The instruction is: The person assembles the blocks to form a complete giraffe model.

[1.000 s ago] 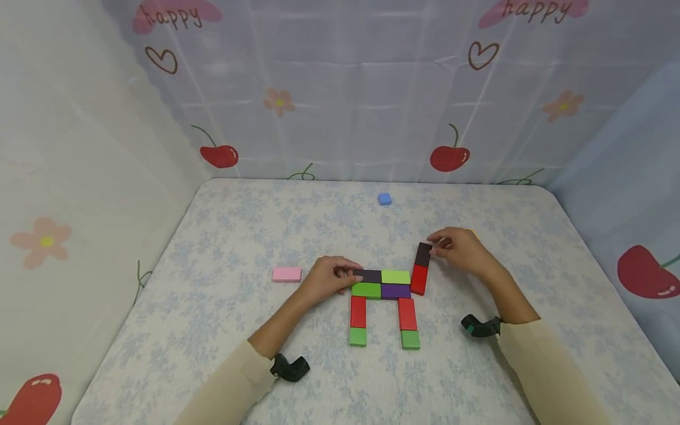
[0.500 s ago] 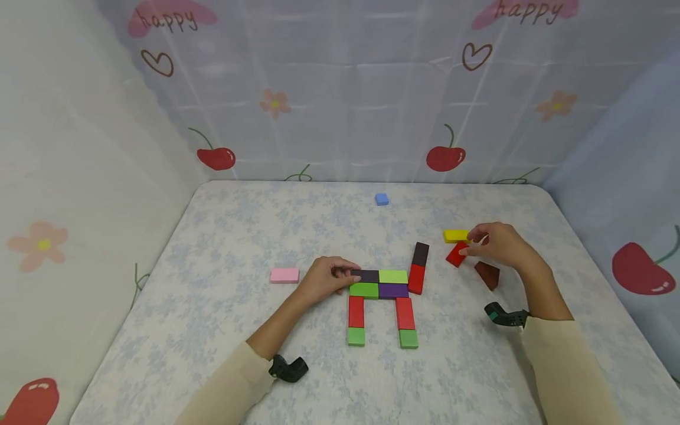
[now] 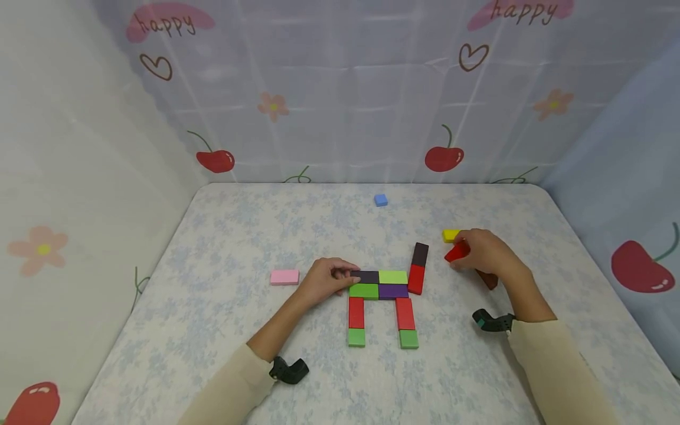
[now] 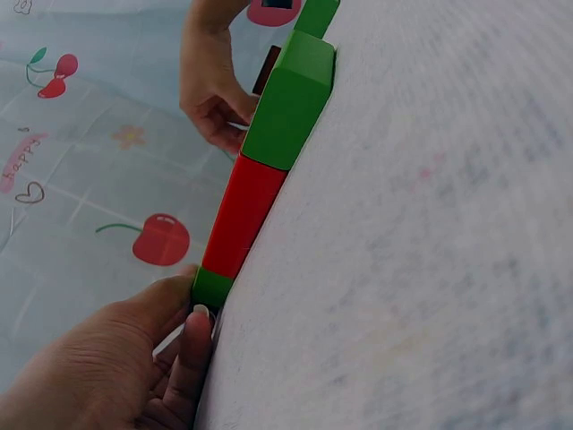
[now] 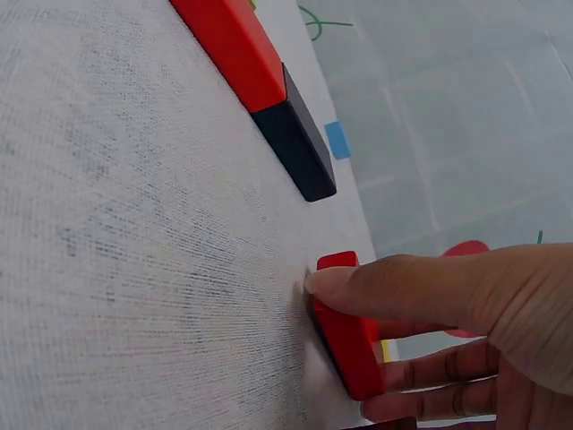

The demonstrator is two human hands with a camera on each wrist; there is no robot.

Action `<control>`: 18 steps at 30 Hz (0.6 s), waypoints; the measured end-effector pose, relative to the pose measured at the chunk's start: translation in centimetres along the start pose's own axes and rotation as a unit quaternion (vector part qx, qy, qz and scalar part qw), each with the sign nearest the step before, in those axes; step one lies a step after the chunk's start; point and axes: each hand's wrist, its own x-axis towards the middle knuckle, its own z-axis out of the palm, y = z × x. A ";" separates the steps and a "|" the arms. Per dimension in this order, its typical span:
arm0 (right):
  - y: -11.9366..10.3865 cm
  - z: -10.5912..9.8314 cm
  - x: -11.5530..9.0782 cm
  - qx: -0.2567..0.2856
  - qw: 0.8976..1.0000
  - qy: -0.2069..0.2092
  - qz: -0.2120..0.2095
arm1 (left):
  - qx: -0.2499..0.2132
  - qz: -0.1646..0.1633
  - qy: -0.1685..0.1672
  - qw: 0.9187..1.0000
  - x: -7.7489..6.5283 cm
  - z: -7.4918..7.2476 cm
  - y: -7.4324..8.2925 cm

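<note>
On the table, flat coloured blocks form a figure: a dark block [image 3: 366, 277] and lime block [image 3: 393, 277] above a green block [image 3: 363, 291] and purple block [image 3: 394, 291]. Two red-and-green legs extend below, and a red block with a black one slants up at the right end. My left hand [image 3: 325, 277] holds the figure's left end, thumb and index finger at the dark block. Farther right, my right hand [image 3: 486, 254] grips a loose red block [image 5: 349, 340] between thumb and fingers; the block tilts in the right wrist view.
A yellow block [image 3: 450, 235] lies just beyond my right hand, and a brown block [image 3: 489, 280] is partly covered by it. A pink block [image 3: 284, 277] sits left of my left hand. Near the back edge is a small blue block [image 3: 381, 200]. Printed curtains surround the table.
My right hand has left the slanted black block, moved right to the loose blocks and taken hold of the red one. My left hand stays at the figure's left end.
</note>
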 end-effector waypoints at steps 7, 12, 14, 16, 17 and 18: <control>-0.7 -1.0 -0.6 0.043 0.997 0.039 -0.043 | -0.008 -0.002 0.011 1.000 -0.1 0.3 -0.2; -1.2 -0.7 -0.1 0.063 0.994 0.057 -0.063 | -0.016 -0.012 -0.002 1.000 -0.3 0.7 0.1; -1.5 -0.6 0.7 0.056 0.994 0.061 -0.069 | -0.017 -0.016 -0.001 1.000 -0.4 0.7 0.3; -1.9 -0.6 1.8 0.047 0.994 0.062 -0.075 | -0.014 -0.017 0.005 1.000 -0.4 0.4 0.4; -2.1 -0.7 2.4 0.045 0.994 0.059 -0.078 | -0.014 -0.016 0.006 1.000 -0.5 0.2 0.5; -2.2 -0.7 3.0 0.045 0.994 0.055 -0.079 | -0.012 -0.015 0.006 1.000 -0.4 0.1 0.4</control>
